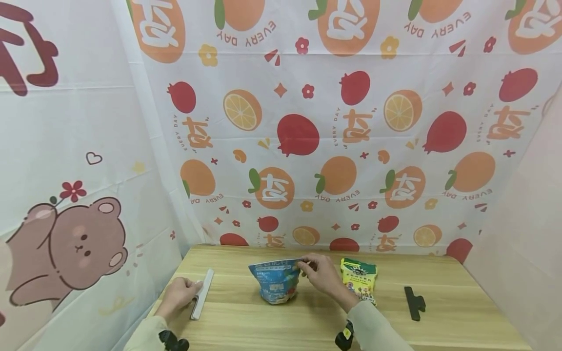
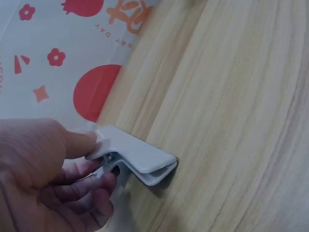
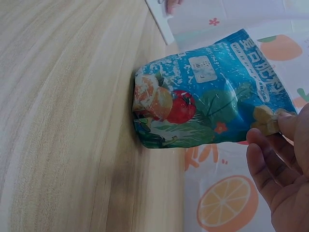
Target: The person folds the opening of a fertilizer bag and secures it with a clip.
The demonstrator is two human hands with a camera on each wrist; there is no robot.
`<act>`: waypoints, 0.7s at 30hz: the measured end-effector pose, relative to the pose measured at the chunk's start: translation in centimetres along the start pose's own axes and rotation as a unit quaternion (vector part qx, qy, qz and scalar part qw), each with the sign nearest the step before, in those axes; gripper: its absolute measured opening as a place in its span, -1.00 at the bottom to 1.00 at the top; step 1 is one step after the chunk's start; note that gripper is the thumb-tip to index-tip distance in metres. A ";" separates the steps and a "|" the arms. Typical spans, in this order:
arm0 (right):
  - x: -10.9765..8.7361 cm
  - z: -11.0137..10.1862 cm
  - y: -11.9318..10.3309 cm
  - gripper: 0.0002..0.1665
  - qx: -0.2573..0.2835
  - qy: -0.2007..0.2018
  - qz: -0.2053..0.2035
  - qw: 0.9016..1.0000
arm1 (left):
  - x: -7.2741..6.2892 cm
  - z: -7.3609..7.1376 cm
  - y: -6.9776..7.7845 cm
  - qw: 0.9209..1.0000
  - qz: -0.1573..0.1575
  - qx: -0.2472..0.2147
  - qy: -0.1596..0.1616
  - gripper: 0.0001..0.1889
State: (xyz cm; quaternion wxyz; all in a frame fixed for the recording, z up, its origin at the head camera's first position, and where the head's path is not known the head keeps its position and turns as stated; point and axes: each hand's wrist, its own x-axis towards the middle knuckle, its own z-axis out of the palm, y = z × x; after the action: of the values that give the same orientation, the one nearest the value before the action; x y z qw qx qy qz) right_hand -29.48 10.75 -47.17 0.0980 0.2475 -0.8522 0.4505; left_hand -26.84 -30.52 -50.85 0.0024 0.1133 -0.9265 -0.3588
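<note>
My right hand [image 1: 323, 275] pinches the upper right corner of a blue bag [image 1: 276, 282] between thumb and fingers. Printed with vegetables and a tomato, the bag [image 3: 193, 96] stands upright on the table. At the left, my left hand [image 1: 179, 294] grips a long white bag clip [image 1: 203, 294] by its handle. In the left wrist view the thumb presses on top of the clip [image 2: 140, 152] and the fingers curl beneath; its long jaws lie nearly together with a thin gap at the end.
A yellow and green packet [image 1: 359, 279] lies to the right of my right hand. Farther right is a black bag clip [image 1: 414, 303] on the wooden table [image 1: 246, 326]. A fruit-print curtain [image 1: 316, 146] hangs behind the table's back edge.
</note>
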 end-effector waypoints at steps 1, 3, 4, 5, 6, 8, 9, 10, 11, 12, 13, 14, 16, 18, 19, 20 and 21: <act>0.0 0.0 0.0 -0.80 0.000 0.000 0.004 1.000 | 0.0 0.0 -0.1 1.000 0.007 0.007 0.004 -0.64; 0.0 0.0 -0.1 -0.81 -0.002 0.000 0.008 1.000 | 0.1 0.0 -0.1 1.000 0.015 0.019 0.009 -0.70; 0.0 0.0 -0.1 -0.81 -0.002 -0.001 0.009 1.000 | 0.2 0.0 0.0 0.999 0.020 0.025 0.010 -0.71; 0.0 0.0 -0.1 -0.80 -0.002 -0.001 0.008 1.000 | 0.2 -0.1 0.1 0.999 0.025 0.032 0.012 -0.70; 0.0 -0.1 -0.1 -0.81 -0.001 -0.002 0.012 1.000 | 0.3 -0.2 0.3 0.999 0.028 0.038 0.013 -0.67; 0.0 -0.1 -0.1 -0.80 0.000 -0.004 0.012 1.000 | 0.3 -0.4 0.6 0.998 0.028 0.046 0.013 -0.62; 0.1 -0.1 -0.1 -0.80 0.000 -0.005 0.013 1.000 | 0.3 -0.5 0.7 0.998 0.033 0.051 0.012 -0.59; 0.1 -0.1 -0.1 -0.80 0.000 -0.006 0.013 1.000 | 0.3 -0.5 0.9 0.998 0.033 0.053 0.010 -0.58; 0.1 -0.1 -0.1 -0.80 0.000 -0.007 0.013 1.000 | 0.3 -0.6 1.0 0.998 0.036 0.058 0.011 -0.57; 0.1 -0.1 -0.1 -0.80 0.000 -0.007 0.015 1.000 | 0.3 -0.7 1.1 0.997 0.043 0.061 0.010 -0.56; 0.1 -0.1 -0.1 -0.80 0.001 -0.008 0.016 1.000 | 0.3 -0.7 1.2 0.996 0.051 0.066 0.012 -0.56; 0.1 -0.1 -0.1 -0.80 0.000 -0.008 0.016 1.000 | 0.3 -0.8 1.3 0.996 0.059 0.070 0.015 -0.57; 0.1 -0.1 -0.1 -0.80 0.001 -0.008 0.015 1.000 | 0.2 -0.8 1.6 0.993 0.079 0.079 0.024 -0.60; 0.1 -0.1 -0.1 -0.80 0.001 -0.007 0.015 1.000 | 0.1 -0.9 2.0 0.990 0.103 0.087 0.036 -0.63; 0.1 -0.1 0.0 -0.80 0.001 -0.007 0.013 1.000 | 0.1 -1.0 2.2 0.989 0.111 0.089 0.042 -0.65; 0.1 -0.1 0.0 -0.79 0.000 -0.007 0.012 1.000 | 0.0 -1.1 2.4 0.988 0.118 0.087 0.047 -0.66; 0.2 0.0 0.1 -0.79 0.001 -0.005 0.010 1.000 | 0.0 -1.1 2.7 0.987 0.127 0.087 0.051 -0.68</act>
State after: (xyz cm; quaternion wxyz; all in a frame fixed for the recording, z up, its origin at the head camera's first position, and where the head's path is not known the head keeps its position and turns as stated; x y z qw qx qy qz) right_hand -29.65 10.76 -47.14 0.0889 0.2417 -0.8547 0.4507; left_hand -27.28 -29.31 -48.19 0.0855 0.0133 -0.9597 -0.2673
